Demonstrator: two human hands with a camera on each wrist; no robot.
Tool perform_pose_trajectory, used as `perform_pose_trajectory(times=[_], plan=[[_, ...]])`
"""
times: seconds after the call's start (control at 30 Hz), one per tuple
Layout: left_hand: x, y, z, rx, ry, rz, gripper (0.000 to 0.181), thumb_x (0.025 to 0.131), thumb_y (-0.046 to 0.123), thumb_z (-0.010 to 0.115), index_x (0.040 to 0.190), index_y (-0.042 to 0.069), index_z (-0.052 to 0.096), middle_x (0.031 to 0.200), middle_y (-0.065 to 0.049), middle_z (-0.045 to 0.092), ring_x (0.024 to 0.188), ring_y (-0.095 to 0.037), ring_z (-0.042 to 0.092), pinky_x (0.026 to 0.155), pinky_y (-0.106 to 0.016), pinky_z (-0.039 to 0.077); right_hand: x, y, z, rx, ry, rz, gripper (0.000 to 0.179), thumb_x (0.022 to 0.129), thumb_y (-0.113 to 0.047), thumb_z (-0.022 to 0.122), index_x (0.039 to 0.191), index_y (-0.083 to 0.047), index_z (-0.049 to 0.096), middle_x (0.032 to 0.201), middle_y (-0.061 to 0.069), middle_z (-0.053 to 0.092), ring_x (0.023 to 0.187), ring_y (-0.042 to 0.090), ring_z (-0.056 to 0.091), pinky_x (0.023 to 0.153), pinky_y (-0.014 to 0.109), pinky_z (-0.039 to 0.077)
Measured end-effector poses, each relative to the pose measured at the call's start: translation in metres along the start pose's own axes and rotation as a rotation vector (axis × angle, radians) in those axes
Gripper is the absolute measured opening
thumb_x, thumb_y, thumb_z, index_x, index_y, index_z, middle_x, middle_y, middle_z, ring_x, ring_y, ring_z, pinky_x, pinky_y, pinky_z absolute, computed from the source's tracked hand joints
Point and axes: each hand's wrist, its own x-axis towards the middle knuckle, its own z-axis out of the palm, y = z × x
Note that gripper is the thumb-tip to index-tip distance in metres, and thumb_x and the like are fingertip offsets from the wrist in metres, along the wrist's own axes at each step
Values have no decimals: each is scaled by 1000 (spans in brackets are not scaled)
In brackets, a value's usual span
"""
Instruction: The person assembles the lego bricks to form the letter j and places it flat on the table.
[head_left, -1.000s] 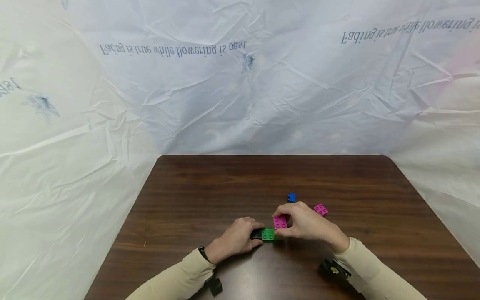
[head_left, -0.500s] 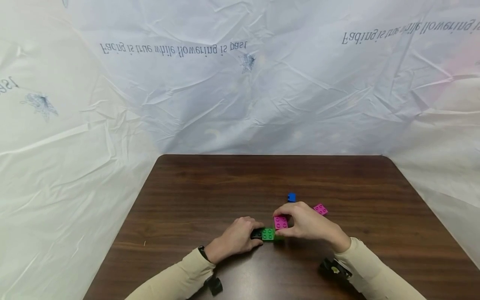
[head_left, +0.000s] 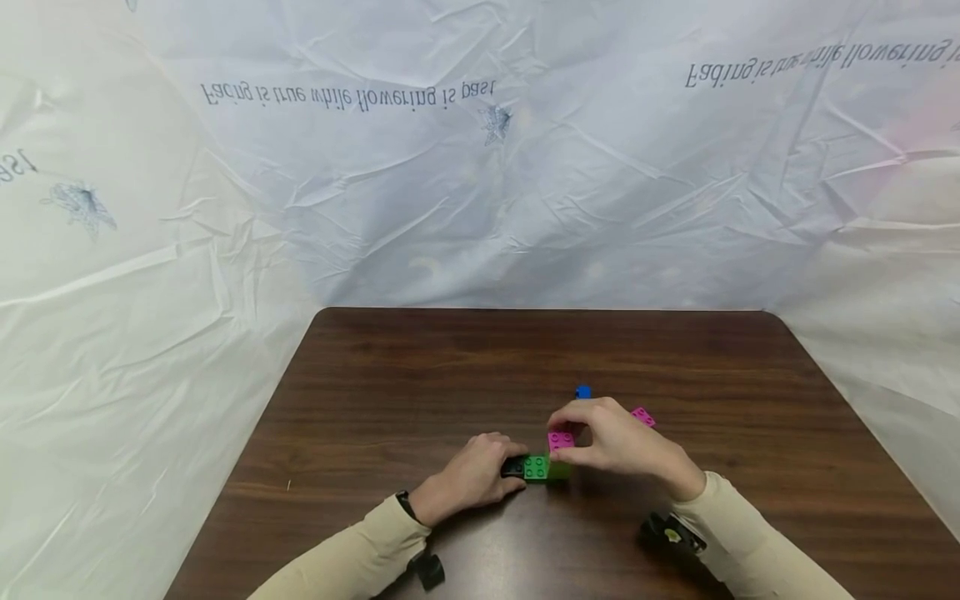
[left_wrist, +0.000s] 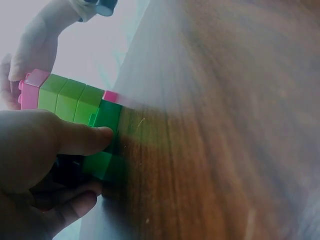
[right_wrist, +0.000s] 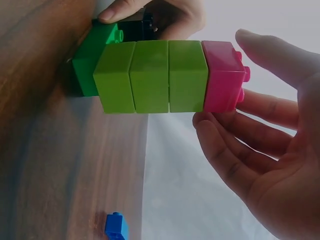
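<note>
L hand [head_left: 477, 472] grips grn base [head_left: 536, 468], R hand [head_left: 618, 446] @ pink brick [right_wrist: 220, 77].

Room over the table [head_left: 390, 367], far left; blue brick [head_left: 583, 392] obstacle beyond the right hand [head_left: 618, 447]

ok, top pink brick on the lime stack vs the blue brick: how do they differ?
Place: top pink brick caps the lime stack; blue brick lies on the table.
Pose: top pink brick's studs point up; blue brick's point sideways.
Hand: right hand is at the top pink brick; neither hand touches the blue brick.
Shared: both are studded, single-coloured bricks.
</note>
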Motion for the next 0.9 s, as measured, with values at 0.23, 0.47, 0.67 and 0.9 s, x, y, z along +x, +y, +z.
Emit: perform_pose_trajectory(times=[0.23, 0.47, 0.67, 0.9], plan=[[1, -1, -1, 5, 2, 5, 39, 82, 32, 79, 116, 14, 71, 99, 3, 71, 93, -9, 64, 79, -24, 53, 1, 4, -4, 18, 23, -4, 31, 89, -38, 70, 111, -16, 69, 102, -6, 69, 86, 2, 63, 73, 26, 55], [1, -1, -1, -4, -11, -5, 40, 83, 32, 78, 117, 13, 70, 100, 2, 71, 94, -9, 64, 79, -24, 53, 1, 8, -7, -6, 75, 8, 33, 89, -38, 70, 114, -17, 68, 106, -8, 68, 90, 4, 63, 77, 33, 55], [1, -2, -1, -18, -23, -10, 41, 84, 32, 77, 119, 13, 69, 102, 2, 71, 95, -9, 64, 79, -24, 53, 1, 12, -10, -28, 113, 35, 35, 89, -41, 70, 116, -19, 67, 108, -8, 69, 91, 5, 64, 78, 31, 55], [1, -3, -1, -13, -16, -3, 41, 83, 32, 78, 119, 13, 70, 101, 2, 71, 93, -8, 64, 78, -23, 53, -1, 16, -14, -37, 157, 64, 37, 88, -41, 71, 117, -19, 67, 109, -8, 68, 91, 6, 64, 77, 29, 54]])
